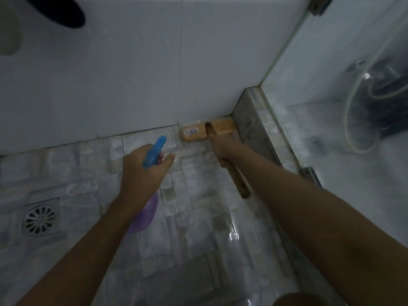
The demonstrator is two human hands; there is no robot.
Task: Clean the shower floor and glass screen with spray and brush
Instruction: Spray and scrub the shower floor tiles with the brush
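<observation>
My left hand (141, 166) grips a spray bottle with a blue trigger head (154, 152) and a purple body (142, 217) hanging below my wrist, held over the tiled shower floor (194, 228). My right hand (223, 149) is closed on the wooden handle (239, 184) of a scrub brush. The brush's wooden head (207, 130) lies on the floor in the far right corner, against the white wall and the stone curb. The glass screen (342, 96) rises from that curb on the right.
A round metal floor drain (39, 219) sits at the left. A white tiled wall (132, 74) closes the back. A stone curb (258, 127) carries the glass, with metal hinges (310, 175) on it. Behind the glass stands a dark object with a hose (375, 102).
</observation>
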